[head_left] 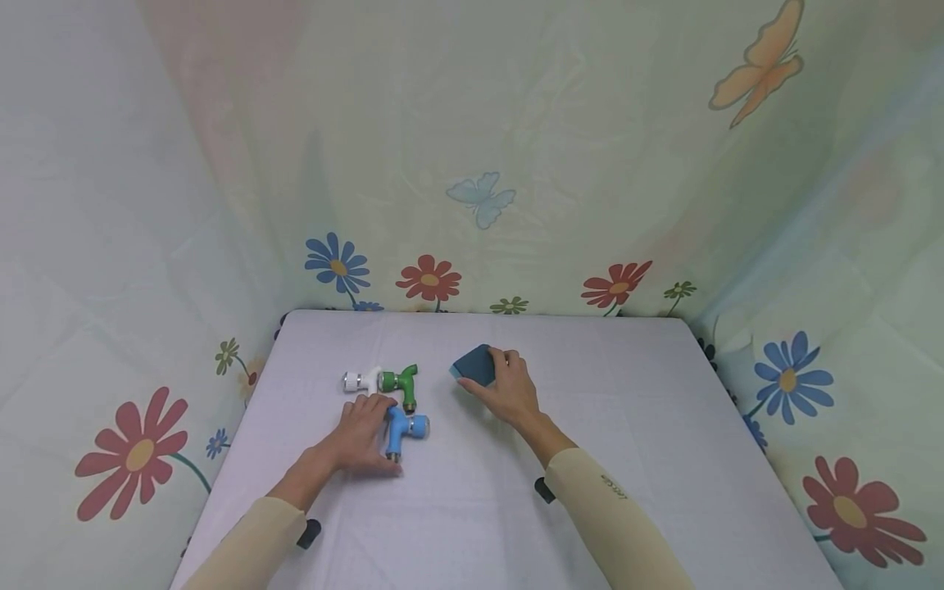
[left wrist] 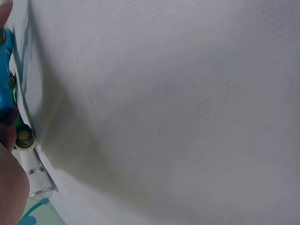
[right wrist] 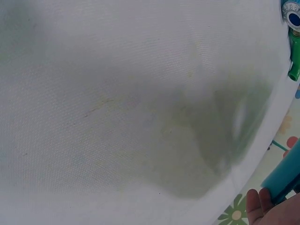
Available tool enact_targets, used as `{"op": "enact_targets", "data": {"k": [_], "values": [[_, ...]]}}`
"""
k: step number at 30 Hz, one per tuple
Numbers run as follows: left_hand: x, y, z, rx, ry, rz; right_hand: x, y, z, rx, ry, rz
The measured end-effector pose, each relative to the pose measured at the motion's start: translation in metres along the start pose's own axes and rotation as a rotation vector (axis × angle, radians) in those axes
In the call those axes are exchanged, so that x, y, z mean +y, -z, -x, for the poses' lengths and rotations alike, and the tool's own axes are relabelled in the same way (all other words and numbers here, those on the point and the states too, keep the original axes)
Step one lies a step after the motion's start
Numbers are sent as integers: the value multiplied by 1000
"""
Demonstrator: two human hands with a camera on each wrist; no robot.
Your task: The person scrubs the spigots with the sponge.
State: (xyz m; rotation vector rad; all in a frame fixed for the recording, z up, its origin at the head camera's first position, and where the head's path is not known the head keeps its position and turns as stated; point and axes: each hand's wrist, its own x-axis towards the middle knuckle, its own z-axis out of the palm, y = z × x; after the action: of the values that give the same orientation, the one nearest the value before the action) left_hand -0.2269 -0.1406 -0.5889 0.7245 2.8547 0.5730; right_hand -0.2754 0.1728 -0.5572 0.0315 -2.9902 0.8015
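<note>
My left hand [head_left: 363,438] grips a blue plastic tap [head_left: 398,429] between thumb and fingers, low over the white-covered table. In the left wrist view the blue tap [left wrist: 5,75] shows at the left edge, between fingertips. Just beyond that hand lie a green tap [head_left: 401,383] and a white tap [head_left: 361,381], end to end; the hand partly hides the white one. My right hand [head_left: 510,389] holds a flat-sided dark teal piece [head_left: 475,365] with a lighter blue edge, tilted above the table. In the right wrist view this teal piece [right wrist: 283,171] appears at the lower right; its exact kind cannot be told.
The table [head_left: 627,459] has a white cloth and rounded far corners. A pale curtain [head_left: 590,164] with printed flowers and butterflies surrounds its back and sides. Dark wrist straps show near both sleeves.
</note>
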Motion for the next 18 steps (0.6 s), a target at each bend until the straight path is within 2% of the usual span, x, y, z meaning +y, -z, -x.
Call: {"op": "enact_targets", "data": {"k": [18], "values": [[-7, -1, 2, -11, -9, -81, 0, -3, -1, -4, -11, 6]]}}
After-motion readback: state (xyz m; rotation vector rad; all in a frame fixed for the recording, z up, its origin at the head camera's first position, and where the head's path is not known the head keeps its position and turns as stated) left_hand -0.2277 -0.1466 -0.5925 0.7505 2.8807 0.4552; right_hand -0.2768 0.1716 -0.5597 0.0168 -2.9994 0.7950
